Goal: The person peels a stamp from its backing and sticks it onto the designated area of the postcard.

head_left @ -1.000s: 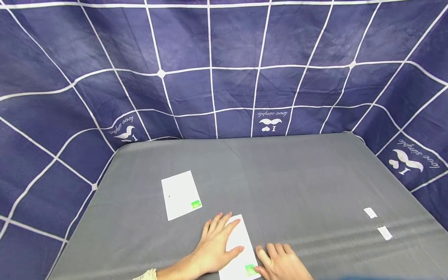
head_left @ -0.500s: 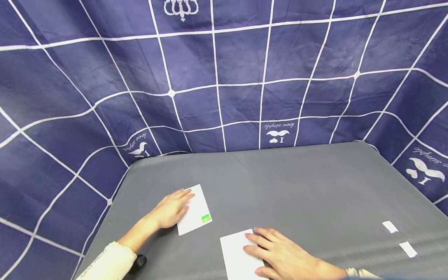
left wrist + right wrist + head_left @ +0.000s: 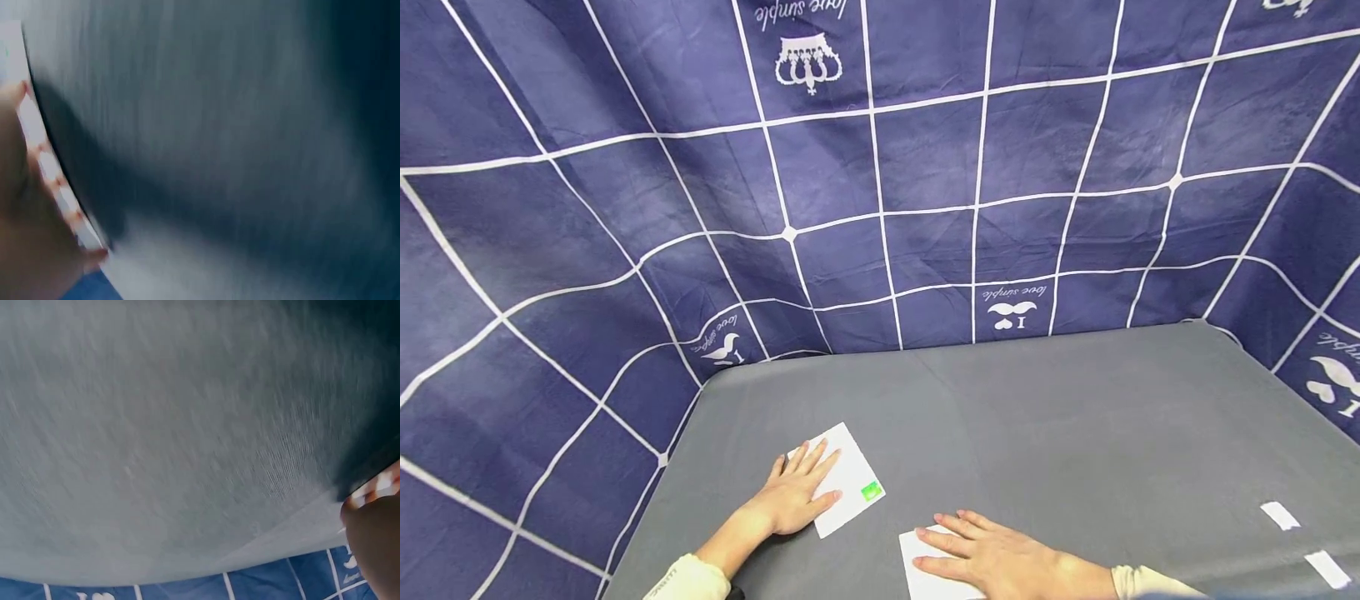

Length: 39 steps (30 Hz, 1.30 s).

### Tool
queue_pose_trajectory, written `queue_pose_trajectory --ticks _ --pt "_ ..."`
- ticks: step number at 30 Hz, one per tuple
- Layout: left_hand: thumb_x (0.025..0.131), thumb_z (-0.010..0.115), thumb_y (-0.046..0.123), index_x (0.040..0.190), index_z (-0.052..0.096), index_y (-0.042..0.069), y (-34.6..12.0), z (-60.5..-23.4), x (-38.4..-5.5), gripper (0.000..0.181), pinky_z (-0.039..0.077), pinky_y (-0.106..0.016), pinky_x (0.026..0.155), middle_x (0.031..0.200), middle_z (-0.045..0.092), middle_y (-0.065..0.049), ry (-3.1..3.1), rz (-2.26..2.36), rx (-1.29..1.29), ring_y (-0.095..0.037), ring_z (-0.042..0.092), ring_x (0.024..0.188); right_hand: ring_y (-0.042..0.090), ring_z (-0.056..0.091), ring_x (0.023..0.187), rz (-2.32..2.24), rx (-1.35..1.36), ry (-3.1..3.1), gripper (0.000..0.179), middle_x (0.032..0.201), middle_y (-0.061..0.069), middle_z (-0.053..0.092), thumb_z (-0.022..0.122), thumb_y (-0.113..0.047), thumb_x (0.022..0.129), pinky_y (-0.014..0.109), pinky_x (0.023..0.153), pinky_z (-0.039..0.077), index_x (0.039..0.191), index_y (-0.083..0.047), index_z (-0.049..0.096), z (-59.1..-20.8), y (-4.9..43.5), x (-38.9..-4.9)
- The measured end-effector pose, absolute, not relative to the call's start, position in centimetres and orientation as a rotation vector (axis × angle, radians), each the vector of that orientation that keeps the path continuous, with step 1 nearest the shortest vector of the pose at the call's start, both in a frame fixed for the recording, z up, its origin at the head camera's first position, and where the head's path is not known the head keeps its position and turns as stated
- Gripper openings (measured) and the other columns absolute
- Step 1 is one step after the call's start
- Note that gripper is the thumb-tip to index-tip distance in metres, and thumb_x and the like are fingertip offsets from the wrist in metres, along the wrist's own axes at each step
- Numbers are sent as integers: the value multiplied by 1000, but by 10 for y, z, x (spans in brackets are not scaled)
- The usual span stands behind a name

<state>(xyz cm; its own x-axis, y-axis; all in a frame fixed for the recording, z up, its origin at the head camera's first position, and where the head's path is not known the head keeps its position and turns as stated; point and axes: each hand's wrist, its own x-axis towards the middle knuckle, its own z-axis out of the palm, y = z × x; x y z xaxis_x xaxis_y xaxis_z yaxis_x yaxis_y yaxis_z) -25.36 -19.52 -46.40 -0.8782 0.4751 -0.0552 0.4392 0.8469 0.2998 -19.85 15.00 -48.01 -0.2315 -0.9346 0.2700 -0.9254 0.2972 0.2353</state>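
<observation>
My left hand [image 3: 793,497] lies with spread fingers on a flat white rectangular sheet [image 3: 853,471] at the left of the table. A small green patch [image 3: 870,491] marks that sheet's right corner. Nearer the front, my right hand [image 3: 1000,557] rests with extended fingers on a second white sheet [image 3: 919,575], whose lower part is cut off by the frame or covered. In the left wrist view, fingertips and thumb show along the edge of the white sheet [image 3: 34,122]. The right wrist view catches only part of the right hand [image 3: 378,540] and a sliver of sheet.
Grey cloth covers the table [image 3: 1075,433]. Two small white strips, one farther back [image 3: 1280,515] and one nearer [image 3: 1327,569], lie at the right. A blue curtain [image 3: 925,167] with white grid lines surrounds the back and sides.
My left hand has gone from the near sheet to the far-left one, which now lies more tilted. My right hand has moved onto the near sheet. The head view has shifted.
</observation>
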Motion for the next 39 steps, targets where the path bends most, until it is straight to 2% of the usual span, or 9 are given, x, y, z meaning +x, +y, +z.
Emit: queue_pose_trajectory --ticks 8,15,20,25,29,32,34,36,39 --pt "96 44 52 143 41 8 -161 -466 -228 64 18 -69 98 145 36 -22 3073 341 353 -49 29 130 33 51 118 121 1490 -2264 54 137 9 50 45 -52 96 34 110 3 136 -16 51 -491 169 -193" --pt "99 42 44 139 47 8 -144 -461 -215 54 23 -63 98 140 43 -21 3067 203 278 -46 39 124 33 53 113 190 1295 -2338 43 132 9 54 49 -41 98 31 112 0 132 -17 55 -495 192 -187" --pt "95 48 47 139 47 8 -150 -465 -217 59 20 -63 102 142 42 -18 3127 204 389 -42 32 131 31 51 115 191 1156 -2450 45 132 7 53 52 -40 97 30 110 4 135 -18 52 -490 203 -188" --pt "92 54 47 142 43 9 -166 -469 -225 64 14 -62 105 149 33 -14 3077 399 556 -42 20 138 31 50 116 139 1019 -2514 44 128 9 55 50 -42 97 39 104 20 132 -16 55 -487 206 -190" --pt "94 49 50 143 43 8 -165 -461 -222 64 12 -67 102 149 33 -17 2965 498 510 -47 22 135 37 52 110 10 837 -2549 53 120 17 57 31 -47 102 49 99 30 125 -8 60 -484 210 -192" --pt "94 47 52 141 45 7 -156 -454 -214 65 14 -68 100 146 36 -20 2968 465 421 -50 26 132 41 53 106 -126 709 -2548 70 110 23 59 12 -47 103 54 97 33 117 0 62 -481 211 -195" --pt "94 47 54 140 46 6 -150 -453 -211 66 15 -69 99 144 37 -23 2983 410 389 -52 28 130 41 53 104 -193 659 -2534 77 106 25 60 5 -47 102 55 97 34 112 3 63 -479 212 -197" --pt "93 46 56 140 45 7 -145 -454 -209 68 15 -68 100 144 38 -23 2989 364 374 -52 27 130 41 54 105 -189 644 -2530 77 108 25 61 6 -47 102 55 97 34 113 2 63 -479 214 -199" --pt "90 50 58 141 44 7 -146 -457 -212 72 14 -66 102 145 37 -21 2993 395 414 -49 22 134 40 51 113 -43 713 -2577 61 123 21 57 23 -47 103 53 99 31 123 -3 60 -479 217 -200"
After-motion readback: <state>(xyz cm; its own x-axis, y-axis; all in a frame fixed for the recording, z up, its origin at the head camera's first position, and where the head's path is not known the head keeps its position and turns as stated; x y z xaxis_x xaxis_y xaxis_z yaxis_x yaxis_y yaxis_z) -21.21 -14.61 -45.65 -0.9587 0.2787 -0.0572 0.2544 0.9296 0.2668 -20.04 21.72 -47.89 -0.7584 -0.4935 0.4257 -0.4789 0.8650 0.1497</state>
